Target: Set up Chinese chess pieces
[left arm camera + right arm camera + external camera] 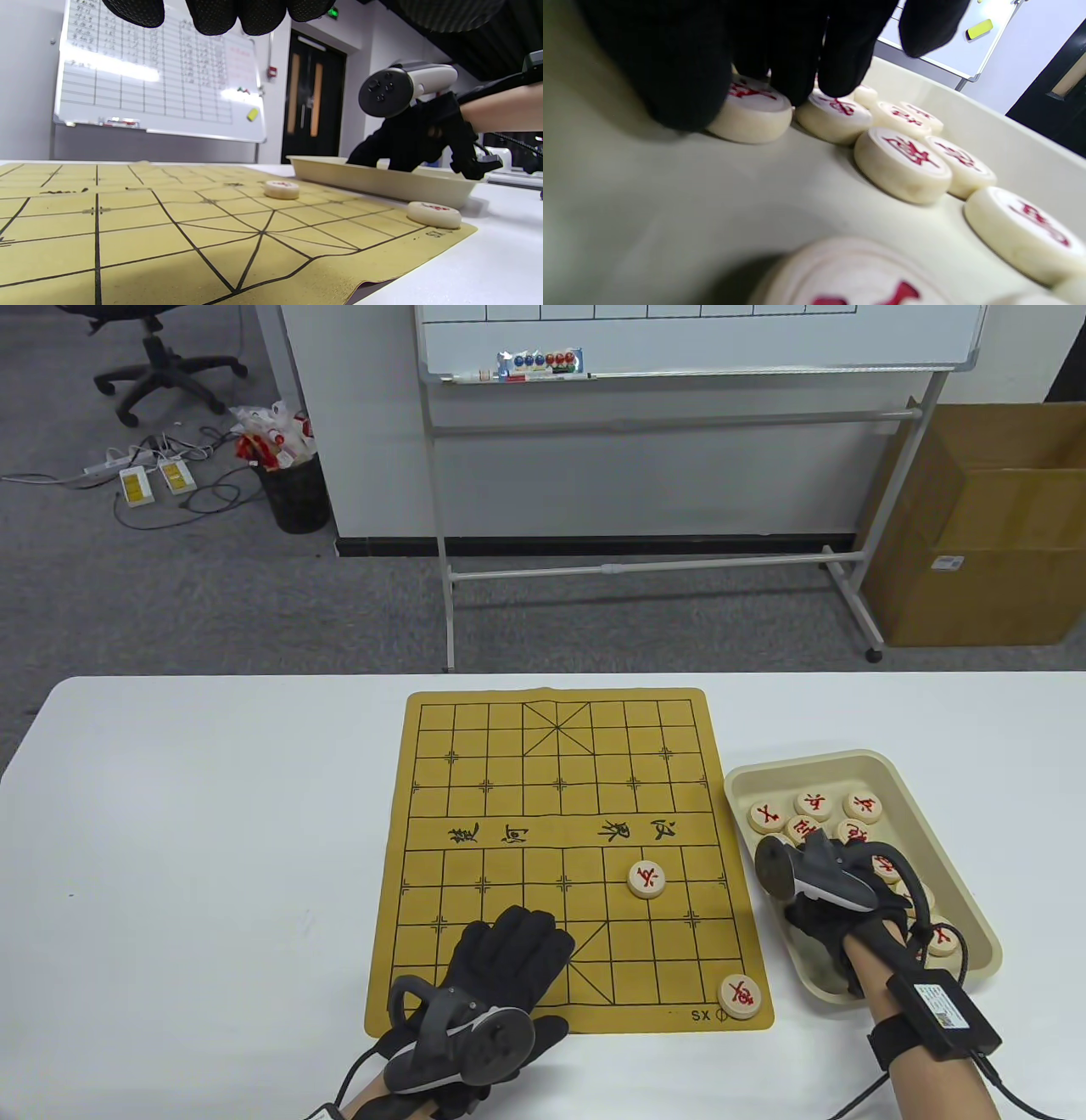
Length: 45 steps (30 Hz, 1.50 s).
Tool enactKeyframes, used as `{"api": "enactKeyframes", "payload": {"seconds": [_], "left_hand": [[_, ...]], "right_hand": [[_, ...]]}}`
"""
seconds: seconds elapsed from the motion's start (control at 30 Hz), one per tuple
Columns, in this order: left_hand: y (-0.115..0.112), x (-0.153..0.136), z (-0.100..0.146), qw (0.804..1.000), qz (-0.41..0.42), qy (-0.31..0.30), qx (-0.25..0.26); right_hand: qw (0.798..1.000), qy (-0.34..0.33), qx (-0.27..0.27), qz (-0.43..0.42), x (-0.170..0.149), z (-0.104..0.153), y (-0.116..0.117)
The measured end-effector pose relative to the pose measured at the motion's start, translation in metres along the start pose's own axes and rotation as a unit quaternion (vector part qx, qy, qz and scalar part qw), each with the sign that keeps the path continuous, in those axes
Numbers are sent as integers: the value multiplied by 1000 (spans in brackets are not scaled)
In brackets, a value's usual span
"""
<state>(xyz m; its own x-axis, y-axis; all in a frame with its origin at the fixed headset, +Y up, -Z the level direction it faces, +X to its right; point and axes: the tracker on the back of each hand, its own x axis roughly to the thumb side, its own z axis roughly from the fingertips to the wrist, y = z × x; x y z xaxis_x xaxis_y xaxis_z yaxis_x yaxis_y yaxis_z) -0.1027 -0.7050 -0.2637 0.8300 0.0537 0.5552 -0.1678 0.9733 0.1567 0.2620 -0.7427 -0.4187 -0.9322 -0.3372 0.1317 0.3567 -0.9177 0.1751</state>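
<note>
The yellow chess board mat (509, 746) lies mid-table. Two cream pieces with red characters sit on it: one right of centre (646, 880), one at the near right corner (739, 995); both also show in the left wrist view (281, 189) (434, 214). My left hand (526, 933) rests flat and empty on the mat's near edge, fingertips (220, 17) spread. My right hand (802, 912) reaches into the beige tray (848, 763) of several red pieces. In the right wrist view my right hand (763, 84) pinches one piece (751, 116) that lies on the tray floor.
The tray stands right of the mat, touching its edge, its wall (382, 182) low. Other pieces (903, 165) lie close beside the pinched one. White table top (212, 831) stretches left of the mat. A whiteboard stand (645, 568) and a cardboard box (984, 526) stand beyond the table.
</note>
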Motion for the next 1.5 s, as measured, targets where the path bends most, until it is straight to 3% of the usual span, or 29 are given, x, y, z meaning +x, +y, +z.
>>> {"api": "enactKeyframes", "payload": {"seconds": [0.33,0.77,0.87,1.0,1.1,1.2,1.33,1.5], "left_hand": [[1,1,1,1000,1,-1,6],[1,2,2,1000,0,-5,8],[2,2,2,1000,1,-4,11],[0,3,2,1000,0,-8,9],[-1,5,2,1000,-1,-9,7],[-1,5,2,1000,-2,-9,7],[-1,4,2,1000,4,-8,10],[-1,4,2,1000,5,-9,7]], "right_hand": [[997,10,22,73,6,0,3],[997,-7,15,79,12,0,3],[997,5,-14,69,9,3,-7],[996,28,-63,55,9,7,-39],[996,-2,-86,25,25,9,-62],[995,-38,-89,25,50,7,-69],[992,-66,-69,83,86,-5,-51],[990,-59,-45,122,99,-20,-35]]}}
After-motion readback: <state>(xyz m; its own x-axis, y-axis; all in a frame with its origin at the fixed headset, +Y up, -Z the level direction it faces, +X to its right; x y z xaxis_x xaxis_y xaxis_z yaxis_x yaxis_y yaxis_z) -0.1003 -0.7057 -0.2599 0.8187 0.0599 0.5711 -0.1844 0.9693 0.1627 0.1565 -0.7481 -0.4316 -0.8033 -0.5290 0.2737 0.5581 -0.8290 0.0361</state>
